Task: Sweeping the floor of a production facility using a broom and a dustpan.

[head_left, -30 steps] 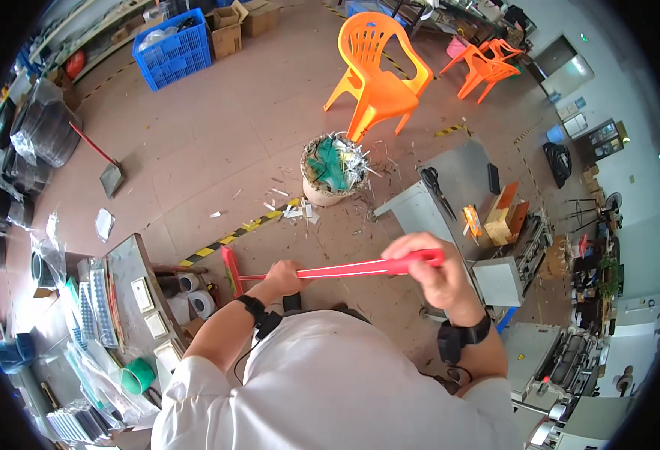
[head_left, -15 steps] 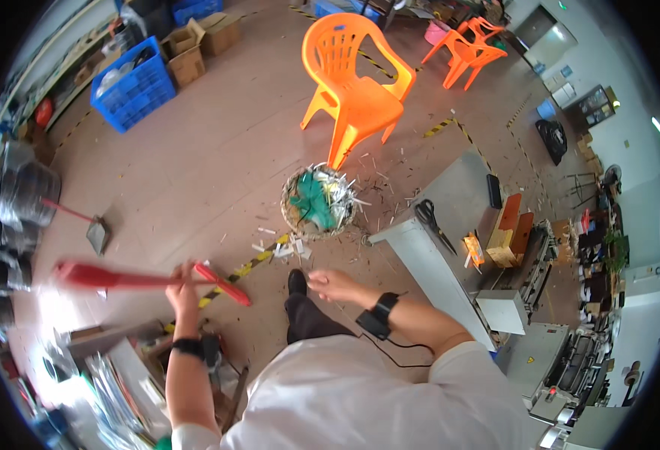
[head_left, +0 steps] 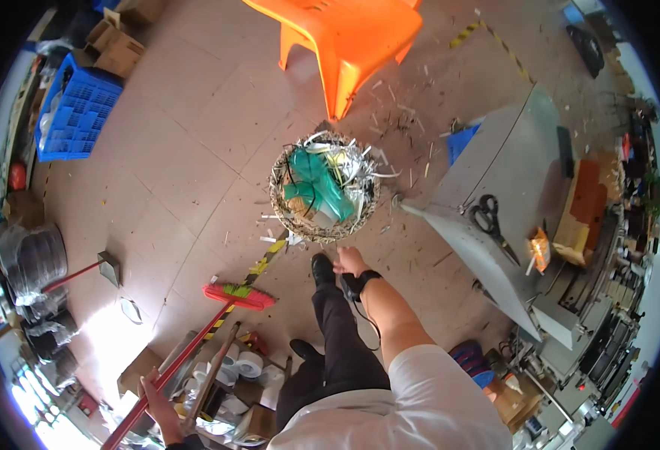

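My left hand point(head_left: 162, 411) is closed round the red handle of a broom point(head_left: 187, 352) at the lower left. The broom's red and green bristled head point(head_left: 241, 295) rests at the floor, over a yellow-black tape strip. My right hand point(head_left: 351, 261) hangs just below a woven basket point(head_left: 279, 202), apart from its rim, with fingers loosely bent and no object visible in them. Green plastic point(head_left: 330, 191) and pale paper strips fill the basket. To the left is a dustpan point(head_left: 109, 268) with a red handle.
An orange plastic chair point(head_left: 352, 37) stands just beyond the basket. Right of me is a grey table point(head_left: 457, 225) with black scissors point(head_left: 487, 217) on it. A blue crate point(head_left: 82, 112) sits far left. Paper scraps litter the floor. Boxes and rolls point(head_left: 249, 365) crowd the near left.
The broom has swung down from a raised, sideways position, its head now out ahead of my left hand. My left hand has moved down and nearer. The view has shifted closer to the basket.
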Motion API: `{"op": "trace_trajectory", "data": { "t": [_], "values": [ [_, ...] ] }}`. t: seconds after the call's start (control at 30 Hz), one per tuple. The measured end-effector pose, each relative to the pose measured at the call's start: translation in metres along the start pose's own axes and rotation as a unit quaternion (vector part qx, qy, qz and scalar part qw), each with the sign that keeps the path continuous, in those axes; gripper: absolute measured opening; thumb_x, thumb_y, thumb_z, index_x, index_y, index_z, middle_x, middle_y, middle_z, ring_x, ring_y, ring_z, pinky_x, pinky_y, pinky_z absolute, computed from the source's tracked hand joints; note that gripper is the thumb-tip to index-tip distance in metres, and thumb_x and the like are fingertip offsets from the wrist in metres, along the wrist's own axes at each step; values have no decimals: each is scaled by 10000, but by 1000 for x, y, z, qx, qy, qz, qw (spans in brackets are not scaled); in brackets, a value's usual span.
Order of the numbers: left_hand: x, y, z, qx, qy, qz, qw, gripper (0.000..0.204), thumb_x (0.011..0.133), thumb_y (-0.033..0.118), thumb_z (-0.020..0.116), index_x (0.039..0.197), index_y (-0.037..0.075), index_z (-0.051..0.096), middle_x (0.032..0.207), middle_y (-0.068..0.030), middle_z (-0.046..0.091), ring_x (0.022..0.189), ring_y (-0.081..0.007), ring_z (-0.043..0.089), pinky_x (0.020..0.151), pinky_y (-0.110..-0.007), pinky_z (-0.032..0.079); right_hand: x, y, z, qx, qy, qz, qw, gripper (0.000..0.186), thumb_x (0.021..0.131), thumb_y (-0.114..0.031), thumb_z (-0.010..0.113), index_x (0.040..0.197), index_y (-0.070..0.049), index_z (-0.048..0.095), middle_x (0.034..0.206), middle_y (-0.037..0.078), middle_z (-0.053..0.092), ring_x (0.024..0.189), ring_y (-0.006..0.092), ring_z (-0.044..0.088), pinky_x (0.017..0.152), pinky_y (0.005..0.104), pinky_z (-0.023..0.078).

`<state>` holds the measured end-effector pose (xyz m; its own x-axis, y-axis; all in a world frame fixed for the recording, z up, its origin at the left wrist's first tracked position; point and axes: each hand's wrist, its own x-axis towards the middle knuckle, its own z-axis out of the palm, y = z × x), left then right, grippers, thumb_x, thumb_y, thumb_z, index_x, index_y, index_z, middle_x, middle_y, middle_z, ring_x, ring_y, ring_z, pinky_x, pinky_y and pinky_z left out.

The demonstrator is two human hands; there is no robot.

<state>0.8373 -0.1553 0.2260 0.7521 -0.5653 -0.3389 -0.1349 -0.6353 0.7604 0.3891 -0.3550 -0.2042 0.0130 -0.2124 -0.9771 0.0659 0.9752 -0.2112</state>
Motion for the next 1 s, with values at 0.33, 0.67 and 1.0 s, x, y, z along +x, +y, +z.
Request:
{"op": "trace_trajectory", "data": {
  "t": [0.33, 0.67, 1.0],
  "values": [
    [30, 29, 14, 38, -61, -33, 997, 384, 1044, 333, 424, 1003, -16, 578, 1042, -166, 639, 1013, -226, 587, 1021, -373, 405, 62, -48, 22, 235, 135, -63, 960, 484, 802, -253, 719, 1145, 15, 509, 1072, 155, 534, 929, 294, 577, 758, 467, 553],
    [73, 30, 43, 21, -108, -4, 994, 332, 1039, 305, 449, 954, 5, 565, 982, -156, 656, 966, -202, 591, 956, -353, 426, -38, 112, -87, 360, 220, -109, 900, 248, 772, -163, 682, 983, -49, 620, 825, 67, 601, 759, 223, 604, 581, 423, 492],
    [107, 36, 73, 25, -196, 60, 979, 279, 1025, 275, 481, 900, 40, 565, 899, -110, 685, 890, -190, 627, 920, -340, 438, -81, 319, -141, 519, 283, 87, 802, 346, 883, -57, 584, 1188, 26, 444, 992, 181, 564, 797, 318, 587, 555, 440, 482]
  ]
}}
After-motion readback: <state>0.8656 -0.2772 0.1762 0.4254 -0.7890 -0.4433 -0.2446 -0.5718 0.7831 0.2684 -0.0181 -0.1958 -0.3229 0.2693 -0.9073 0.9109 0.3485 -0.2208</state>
